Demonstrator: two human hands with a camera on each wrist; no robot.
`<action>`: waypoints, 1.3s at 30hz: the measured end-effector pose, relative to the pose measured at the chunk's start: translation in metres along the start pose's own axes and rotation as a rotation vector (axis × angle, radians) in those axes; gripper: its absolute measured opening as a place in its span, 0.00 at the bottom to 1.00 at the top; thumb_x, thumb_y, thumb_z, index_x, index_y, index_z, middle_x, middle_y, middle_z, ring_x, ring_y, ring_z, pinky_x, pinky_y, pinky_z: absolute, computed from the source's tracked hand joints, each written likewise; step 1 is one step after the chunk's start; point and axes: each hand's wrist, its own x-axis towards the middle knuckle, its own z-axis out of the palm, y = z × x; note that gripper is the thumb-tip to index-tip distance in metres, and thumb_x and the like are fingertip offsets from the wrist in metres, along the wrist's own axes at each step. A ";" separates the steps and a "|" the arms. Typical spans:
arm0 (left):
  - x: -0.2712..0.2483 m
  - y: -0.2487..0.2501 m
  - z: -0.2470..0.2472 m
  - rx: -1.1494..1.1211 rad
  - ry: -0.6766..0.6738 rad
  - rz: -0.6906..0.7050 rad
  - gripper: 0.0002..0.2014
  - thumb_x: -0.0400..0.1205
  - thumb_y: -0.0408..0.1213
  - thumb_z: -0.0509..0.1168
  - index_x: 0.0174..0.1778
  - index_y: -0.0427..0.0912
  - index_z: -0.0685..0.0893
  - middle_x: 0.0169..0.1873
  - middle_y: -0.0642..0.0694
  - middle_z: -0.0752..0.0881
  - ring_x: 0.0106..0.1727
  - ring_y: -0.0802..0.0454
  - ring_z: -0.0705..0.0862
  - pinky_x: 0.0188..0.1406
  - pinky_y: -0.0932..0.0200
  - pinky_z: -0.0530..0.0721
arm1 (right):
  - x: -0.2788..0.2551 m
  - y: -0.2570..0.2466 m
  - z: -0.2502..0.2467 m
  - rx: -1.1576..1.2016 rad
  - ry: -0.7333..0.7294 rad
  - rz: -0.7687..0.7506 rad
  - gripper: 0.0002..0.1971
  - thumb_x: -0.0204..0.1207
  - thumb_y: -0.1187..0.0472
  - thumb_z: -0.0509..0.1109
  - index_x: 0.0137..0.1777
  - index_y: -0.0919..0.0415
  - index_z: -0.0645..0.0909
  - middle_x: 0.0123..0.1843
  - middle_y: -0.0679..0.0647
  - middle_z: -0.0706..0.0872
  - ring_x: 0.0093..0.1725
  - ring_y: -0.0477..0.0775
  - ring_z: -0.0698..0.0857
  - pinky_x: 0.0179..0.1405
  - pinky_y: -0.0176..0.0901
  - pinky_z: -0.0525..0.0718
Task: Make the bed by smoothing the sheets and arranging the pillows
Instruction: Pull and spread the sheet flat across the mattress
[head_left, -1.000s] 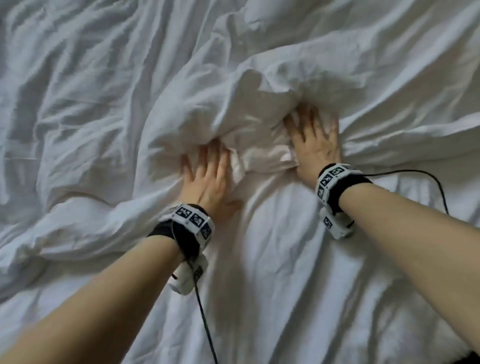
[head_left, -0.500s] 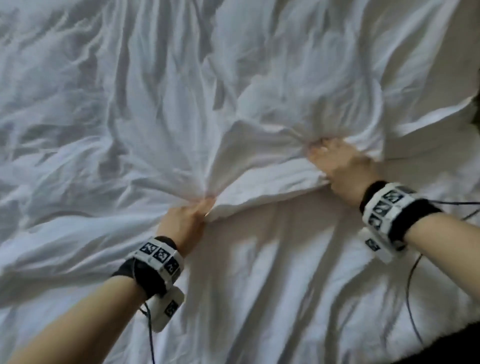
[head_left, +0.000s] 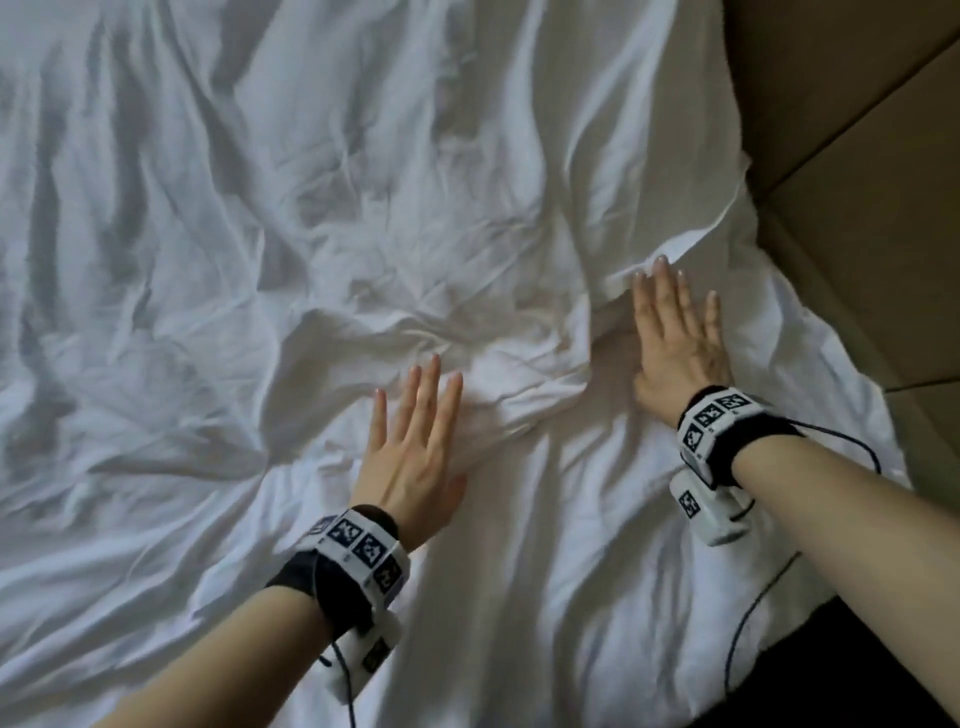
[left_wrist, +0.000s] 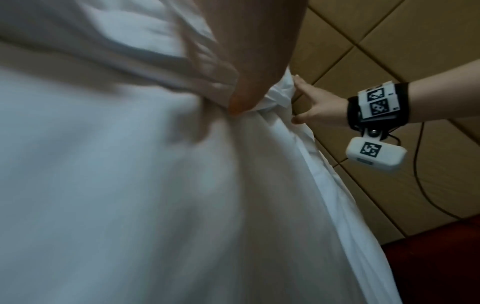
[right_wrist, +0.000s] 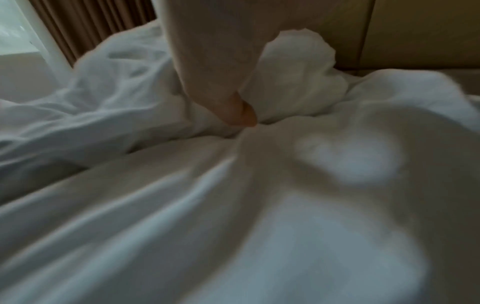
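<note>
A wide white sheet (head_left: 218, 218) is lying across nearly the whole head view, covering the bed and creased with long folds running away from the person. Its rumpled upper layer is ending in a bunched edge (head_left: 524, 374) that is crossing between the two hands, and below that edge a smoother stretch of the sheet is spreading toward the person. No pillow is showing clearly in any view.

To the right of the bed a tan padded wall (head_left: 852, 171) is standing, divided by dark seams into panels, and the sheet's right edge is lying just beside it. In the right wrist view a brown curtain (right_wrist: 88, 26) is hanging behind the far side of the bed.

The left hand (head_left: 410, 457) is lying flat on the sheet, palm down, fingers straight and close together, holding nothing; its fingertips are touching the bunched edge. The right hand (head_left: 675, 338) is also pressing flat on the sheet, fingers straight and slightly spread, nearer the wall and farther up the bed than the left hand, with its fingertips reaching a small raised fold (head_left: 670, 254). In the left wrist view the right hand (left_wrist: 319, 109) is showing side-on against the sheet's edge.

Each wrist is wearing a black band with white marker tiles (head_left: 363, 545), and a thin dark cable (head_left: 748, 618) is trailing from the right one across the sheet.
</note>
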 end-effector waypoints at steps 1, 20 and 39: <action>0.019 0.007 0.001 0.014 -0.024 -0.026 0.57 0.70 0.49 0.72 0.86 0.43 0.40 0.85 0.39 0.37 0.85 0.40 0.37 0.82 0.31 0.45 | 0.012 0.006 0.002 -0.021 0.004 -0.016 0.59 0.65 0.63 0.73 0.85 0.55 0.33 0.86 0.57 0.31 0.86 0.61 0.39 0.82 0.67 0.40; 0.053 0.020 0.019 -0.110 0.070 -0.045 0.40 0.77 0.24 0.66 0.84 0.45 0.60 0.84 0.46 0.59 0.85 0.47 0.57 0.84 0.43 0.55 | 0.105 0.151 -0.024 0.002 0.393 -0.519 0.17 0.78 0.68 0.58 0.65 0.63 0.80 0.58 0.68 0.85 0.57 0.70 0.82 0.60 0.62 0.76; -0.085 0.126 0.089 0.063 -0.239 -0.149 0.41 0.82 0.64 0.45 0.86 0.49 0.38 0.85 0.44 0.35 0.85 0.43 0.35 0.81 0.32 0.36 | -0.194 0.091 0.099 0.238 -0.387 0.022 0.47 0.75 0.39 0.64 0.85 0.42 0.37 0.87 0.58 0.36 0.86 0.60 0.40 0.81 0.71 0.44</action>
